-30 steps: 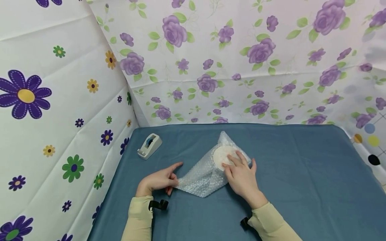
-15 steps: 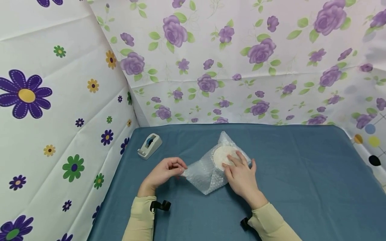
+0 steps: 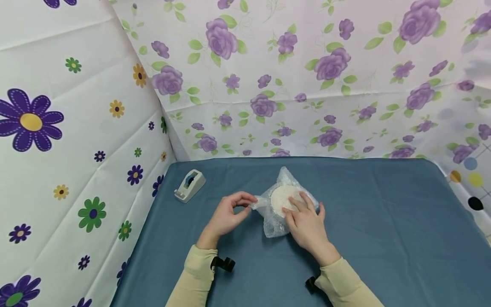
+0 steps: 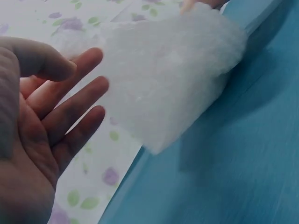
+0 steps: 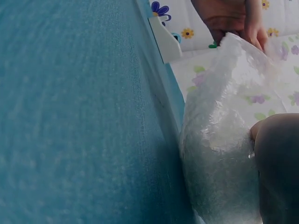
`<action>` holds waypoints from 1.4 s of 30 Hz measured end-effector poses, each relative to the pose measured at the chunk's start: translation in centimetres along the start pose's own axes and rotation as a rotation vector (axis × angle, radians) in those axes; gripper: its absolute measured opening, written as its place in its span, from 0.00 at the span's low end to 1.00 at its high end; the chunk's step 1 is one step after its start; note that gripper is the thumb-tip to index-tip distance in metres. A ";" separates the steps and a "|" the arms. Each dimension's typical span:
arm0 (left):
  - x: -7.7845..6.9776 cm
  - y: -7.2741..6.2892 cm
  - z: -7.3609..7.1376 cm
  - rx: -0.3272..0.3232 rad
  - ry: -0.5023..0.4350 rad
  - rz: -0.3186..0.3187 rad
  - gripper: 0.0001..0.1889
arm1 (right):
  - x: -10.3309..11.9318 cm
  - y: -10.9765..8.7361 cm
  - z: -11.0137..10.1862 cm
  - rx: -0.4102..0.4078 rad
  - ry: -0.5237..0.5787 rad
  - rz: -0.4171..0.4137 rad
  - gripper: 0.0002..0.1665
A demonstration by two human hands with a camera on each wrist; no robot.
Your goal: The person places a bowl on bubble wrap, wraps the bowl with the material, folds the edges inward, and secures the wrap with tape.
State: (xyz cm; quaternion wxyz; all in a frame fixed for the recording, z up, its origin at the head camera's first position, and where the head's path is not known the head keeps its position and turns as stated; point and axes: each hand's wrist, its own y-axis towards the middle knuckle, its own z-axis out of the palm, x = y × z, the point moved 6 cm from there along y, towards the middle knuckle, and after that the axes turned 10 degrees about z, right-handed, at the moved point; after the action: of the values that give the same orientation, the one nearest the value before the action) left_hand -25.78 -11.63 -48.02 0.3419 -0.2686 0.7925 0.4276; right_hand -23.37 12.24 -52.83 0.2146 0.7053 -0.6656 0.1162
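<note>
A round, flat cream-white disc (image 3: 281, 197) lies on a sheet of bubble wrap (image 3: 274, 226) in the middle of the table. My right hand (image 3: 307, 221) rests on the disc with spread fingers, pressing it against the wrap. On the left side, my left hand (image 3: 230, 213) pinches a corner of the bubble wrap between thumb and index finger and holds it raised. In the left wrist view the other fingers (image 4: 77, 105) are extended beside the lifted bubble wrap (image 4: 173, 70). From the right wrist, the bubble wrap (image 5: 224, 135) rises toward the left hand (image 5: 233, 21).
A white tape dispenser (image 3: 190, 186) with a blue core stands at the back left of the table, beyond the left hand. Blue cloth (image 3: 391, 221) covers the tabletop. Flowered curtains (image 3: 245, 81) hang along the back and left sides.
My left hand has moved right and away from me, drawing the wrap's left corner up toward the disc. The right hand has stayed on the disc.
</note>
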 end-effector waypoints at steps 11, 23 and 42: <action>1.3 2.3 3.7 -0.079 0.036 0.004 0.16 | 0.0 0.1 -0.1 0.011 -0.014 -0.010 0.22; 3.0 2.6 5.9 -0.062 0.116 -0.069 0.23 | -0.1 0.2 -0.3 0.035 -0.022 -0.031 0.22; 2.9 2.8 7.2 0.001 0.257 0.032 0.32 | -1.2 1.1 -2.0 0.167 0.166 -0.074 0.23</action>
State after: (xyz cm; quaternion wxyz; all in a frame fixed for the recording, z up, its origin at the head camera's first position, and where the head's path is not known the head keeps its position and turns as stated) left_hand -27.30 -4.46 -51.75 0.2310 -0.3083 0.8341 0.3947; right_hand -24.29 14.23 -51.46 0.2138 0.7327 -0.6070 0.2212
